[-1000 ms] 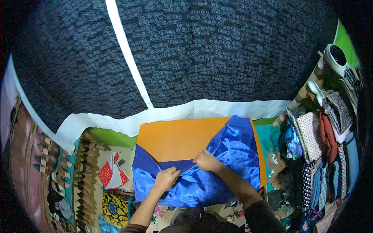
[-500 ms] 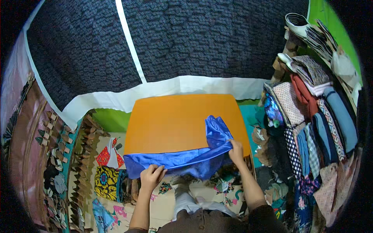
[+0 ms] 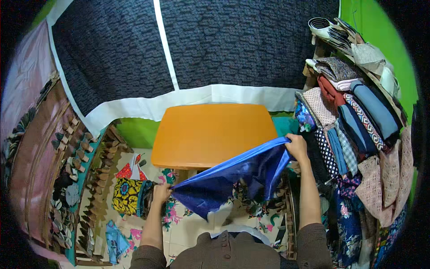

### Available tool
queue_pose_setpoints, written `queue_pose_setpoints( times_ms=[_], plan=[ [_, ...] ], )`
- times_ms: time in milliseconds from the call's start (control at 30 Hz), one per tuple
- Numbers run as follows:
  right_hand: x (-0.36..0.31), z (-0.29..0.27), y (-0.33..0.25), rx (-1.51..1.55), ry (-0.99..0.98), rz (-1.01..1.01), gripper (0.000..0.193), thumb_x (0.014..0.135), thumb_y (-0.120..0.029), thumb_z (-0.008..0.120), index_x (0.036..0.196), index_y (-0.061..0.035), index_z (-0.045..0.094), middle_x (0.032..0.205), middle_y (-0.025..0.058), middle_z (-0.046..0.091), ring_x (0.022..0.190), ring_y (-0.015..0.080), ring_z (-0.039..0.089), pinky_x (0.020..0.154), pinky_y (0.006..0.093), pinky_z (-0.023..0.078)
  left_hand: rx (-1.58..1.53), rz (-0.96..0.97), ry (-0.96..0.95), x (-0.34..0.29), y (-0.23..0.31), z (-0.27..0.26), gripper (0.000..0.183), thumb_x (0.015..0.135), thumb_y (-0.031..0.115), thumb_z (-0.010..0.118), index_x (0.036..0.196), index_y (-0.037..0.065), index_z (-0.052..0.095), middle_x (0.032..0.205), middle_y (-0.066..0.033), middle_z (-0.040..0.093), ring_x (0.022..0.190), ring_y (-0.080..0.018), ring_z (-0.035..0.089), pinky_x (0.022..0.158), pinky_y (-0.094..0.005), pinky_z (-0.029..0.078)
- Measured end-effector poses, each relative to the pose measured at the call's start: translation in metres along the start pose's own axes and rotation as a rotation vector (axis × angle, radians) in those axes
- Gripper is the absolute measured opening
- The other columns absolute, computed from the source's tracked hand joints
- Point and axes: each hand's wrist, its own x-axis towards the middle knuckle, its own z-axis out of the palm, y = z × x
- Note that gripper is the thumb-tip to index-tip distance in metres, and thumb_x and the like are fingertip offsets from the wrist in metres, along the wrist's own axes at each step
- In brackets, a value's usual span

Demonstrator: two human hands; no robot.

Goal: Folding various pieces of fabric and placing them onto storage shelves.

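Observation:
A shiny blue cloth (image 3: 233, 172) is stretched between my two hands, in front of the near edge of an orange table (image 3: 215, 130). My left hand (image 3: 162, 193) is closed on its left corner, low and beside a folded yellow-and-black patterned cloth (image 3: 126, 197). Higher up at the right, my right hand (image 3: 296, 147) grips the other end near the table's right corner. The top edge between the hands is taut and slants upward to the right. Below it the cloth hangs in loose folds, with a point dangling near the middle.
Folded garments (image 3: 345, 116) are piled on a rack at the right. Rows of shoes (image 3: 71, 179) line racks on the left. A dark patterned curtain (image 3: 251, 45) with a white border hangs behind the table. Fabric scraps (image 3: 117, 242) lie on the tiled floor.
The blue cloth has come off the tabletop and is now held up in the air. My right hand moved up and to the right; my left moved slightly left. The view shifted a little.

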Motion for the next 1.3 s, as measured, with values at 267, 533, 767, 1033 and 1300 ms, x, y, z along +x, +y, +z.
queue_pose_setpoints(
  times_ms=[267, 533, 767, 1033, 1300],
  plan=[
    [-0.046, 0.007, -0.014, -0.074, -0.344, -0.042, 0.022, 0.065, -0.023, 0.061, 0.082, -0.0089, 0.067, 0.076, 0.0191, 0.062, 0.075, 0.0328, 0.061, 0.066, 0.0416, 0.048, -0.412, -0.304, -0.041, -0.1, -0.066, -0.055, 0.028, 0.08, 0.03, 0.054, 0.085, 0.002, 0.058, 0.078, -0.0205, 0.06, 0.076, -0.0364, 0.058, 0.064, -0.0406, 0.045],
    [-0.107, 0.07, -0.07, 0.522, -0.918, 0.515, 0.024, 0.081, -0.025, 0.059, 0.081, -0.0014, 0.065, 0.082, 0.0059, 0.065, 0.067, 0.0141, 0.059, 0.062, 0.0284, 0.047, -0.913, -0.402, -0.281, -0.103, -0.028, -0.097, 0.029, 0.083, 0.028, 0.055, 0.085, -0.001, 0.061, 0.072, -0.0015, 0.059, 0.065, -0.0123, 0.052, 0.06, -0.0292, 0.042],
    [-0.136, 0.058, -0.211, 1.016, -0.853, 0.46, 0.021, 0.082, -0.014, 0.053, 0.097, 0.0001, 0.061, 0.092, 0.0082, 0.063, 0.082, 0.0146, 0.059, 0.075, 0.0294, 0.047, -1.579, -0.488, -0.369, -0.101, 0.015, -0.129, 0.018, 0.089, 0.024, 0.05, 0.09, 0.009, 0.059, 0.079, 0.0046, 0.058, 0.069, -0.0052, 0.052, 0.059, -0.0209, 0.041],
    [-0.161, 0.056, -0.298, 0.76, -0.816, -0.234, 0.046, 0.077, -0.034, 0.063, 0.103, 0.0035, 0.054, 0.1, 0.0151, 0.06, 0.095, 0.0225, 0.055, 0.082, 0.0325, 0.042, -1.847, -0.325, -0.316, -0.083, 0.092, -0.162, 0.021, 0.092, 0.026, 0.045, 0.104, 0.01, 0.053, 0.093, 0.0005, 0.06, 0.083, -0.0097, 0.056, 0.077, -0.024, 0.044],
    [-0.162, 0.049, -0.286, 0.383, -0.536, -0.536, 0.023, 0.074, -0.015, 0.054, 0.093, -0.0021, 0.057, 0.091, 0.0197, 0.059, 0.089, 0.0364, 0.055, 0.079, 0.0422, 0.043, -1.141, 0.054, -0.006, -0.083, 0.111, -0.182, 0.033, 0.083, 0.019, 0.055, 0.11, 0.002, 0.049, 0.102, -0.0089, 0.057, 0.093, -0.0213, 0.056, 0.082, -0.0306, 0.042]
  ],
)
